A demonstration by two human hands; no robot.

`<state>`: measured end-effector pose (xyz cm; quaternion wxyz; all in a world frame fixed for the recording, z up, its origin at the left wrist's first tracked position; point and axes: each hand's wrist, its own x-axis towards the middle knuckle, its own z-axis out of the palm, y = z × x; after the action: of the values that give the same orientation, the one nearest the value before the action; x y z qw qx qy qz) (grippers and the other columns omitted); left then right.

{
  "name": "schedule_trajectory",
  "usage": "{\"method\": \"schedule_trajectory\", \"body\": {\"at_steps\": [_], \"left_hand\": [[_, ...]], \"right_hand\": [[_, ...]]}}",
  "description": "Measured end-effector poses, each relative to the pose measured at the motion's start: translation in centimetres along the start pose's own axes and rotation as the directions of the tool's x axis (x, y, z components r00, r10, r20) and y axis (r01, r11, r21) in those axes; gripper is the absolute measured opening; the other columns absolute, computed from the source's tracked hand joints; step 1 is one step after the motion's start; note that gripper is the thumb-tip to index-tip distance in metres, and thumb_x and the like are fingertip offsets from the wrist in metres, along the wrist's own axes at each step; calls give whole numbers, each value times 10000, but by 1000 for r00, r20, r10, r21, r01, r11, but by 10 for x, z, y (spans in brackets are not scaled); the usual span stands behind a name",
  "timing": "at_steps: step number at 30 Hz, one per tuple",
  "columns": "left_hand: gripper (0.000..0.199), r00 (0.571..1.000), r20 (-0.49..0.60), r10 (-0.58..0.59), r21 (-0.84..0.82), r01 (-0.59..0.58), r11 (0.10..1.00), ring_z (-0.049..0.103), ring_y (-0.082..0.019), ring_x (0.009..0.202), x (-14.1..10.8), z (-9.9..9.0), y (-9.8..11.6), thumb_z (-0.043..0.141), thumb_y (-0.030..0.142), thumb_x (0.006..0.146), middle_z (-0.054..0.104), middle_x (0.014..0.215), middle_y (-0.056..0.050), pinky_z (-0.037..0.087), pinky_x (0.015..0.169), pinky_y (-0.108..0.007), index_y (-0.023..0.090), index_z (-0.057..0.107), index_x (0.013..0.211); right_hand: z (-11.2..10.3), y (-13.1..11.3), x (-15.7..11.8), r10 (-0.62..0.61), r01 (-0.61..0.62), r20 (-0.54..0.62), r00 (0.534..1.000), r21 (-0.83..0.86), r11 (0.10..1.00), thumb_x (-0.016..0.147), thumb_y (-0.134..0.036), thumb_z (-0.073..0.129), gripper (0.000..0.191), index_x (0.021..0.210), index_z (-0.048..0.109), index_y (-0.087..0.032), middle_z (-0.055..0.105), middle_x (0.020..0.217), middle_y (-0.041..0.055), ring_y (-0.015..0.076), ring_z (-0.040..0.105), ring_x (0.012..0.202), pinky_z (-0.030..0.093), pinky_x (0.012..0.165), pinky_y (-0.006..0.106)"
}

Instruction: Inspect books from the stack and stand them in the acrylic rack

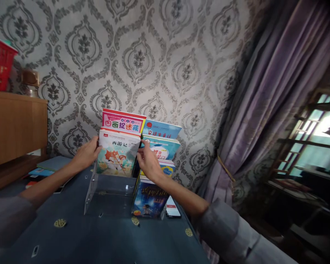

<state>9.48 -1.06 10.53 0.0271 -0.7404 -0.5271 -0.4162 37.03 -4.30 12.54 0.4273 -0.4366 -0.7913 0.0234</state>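
patterned wallpaper, hands half-curled, holding white book by both sides

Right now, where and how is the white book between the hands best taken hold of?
Probably by its upper side edges, left hand from the left, right hand from the right: the white book stands nearly upright, cover toward the camera, with the pink book behind limiting access there.

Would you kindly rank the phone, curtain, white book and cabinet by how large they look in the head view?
1. Curtain
2. Cabinet, cut off by the frame
3. White book
4. Phone, partly hidden
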Motion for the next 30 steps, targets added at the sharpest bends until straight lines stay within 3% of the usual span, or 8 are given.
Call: {"method": "schedule_trajectory", "body": {"at_steps": [5,10,14,19,24,30], "left_hand": [[275,1000,7,-21,86,20,996,692,-345,892,1,4,2,333,438,892,671,868,-90,523,777,-447,233,485,996],[263,999,23,-48,85,46,995,705,-353,896,5,7,1,332,439,894,679,853,-95,524,781,-449,238,476,986],[238,997,39,-72,27,71,997,697,-363,907,8,8,0,357,417,888,692,888,-132,518,801,-481,230,481,968],[210,995,21,-96,-48,96,994,689,-349,898,10,10,-3,409,430,858,677,845,-97,523,825,-478,241,483,908],[304,992,-73,-104,-175,90,980,669,-342,982,20,9,-4,398,530,877,692,887,-88,517,921,-477,250,517,865],[472,952,-244,-184,-395,76,916,578,-355,1205,48,17,-4,493,638,861,660,1156,-150,438,1078,-511,202,544,1035]], "right_hand": [[5,3,-3,4,-5,10,1000,50,999,890,-84,489,452,1331,487,-184,718,1073,118,249,707,975,567,875,392],[8,6,-6,-2,5,-60,998,48,999,875,-103,479,484,1355,454,-158,653,1147,150,247,688,967,568,881,420],[11,6,-9,-20,20,-32,999,16,1000,898,-122,468,413,1309,454,-166,674,1066,123,252,693,925,555,875,423],[13,4,-9,-30,32,26,999,-81,996,894,-148,495,448,1342,475,-150,661,1184,164,283,657,1098,521,983,456],[12,-1,-7,-6,18,72,997,-159,987,903,-176,496,567,1460,402,-128,621,1301,186,307,613,1205,486,1050,482],[9,-9,-3,50,-20,115,992,-248,969,917,-189,496,598,1495,378,-88,603,1340,206,306,608,1205,478,1054,453]]}}
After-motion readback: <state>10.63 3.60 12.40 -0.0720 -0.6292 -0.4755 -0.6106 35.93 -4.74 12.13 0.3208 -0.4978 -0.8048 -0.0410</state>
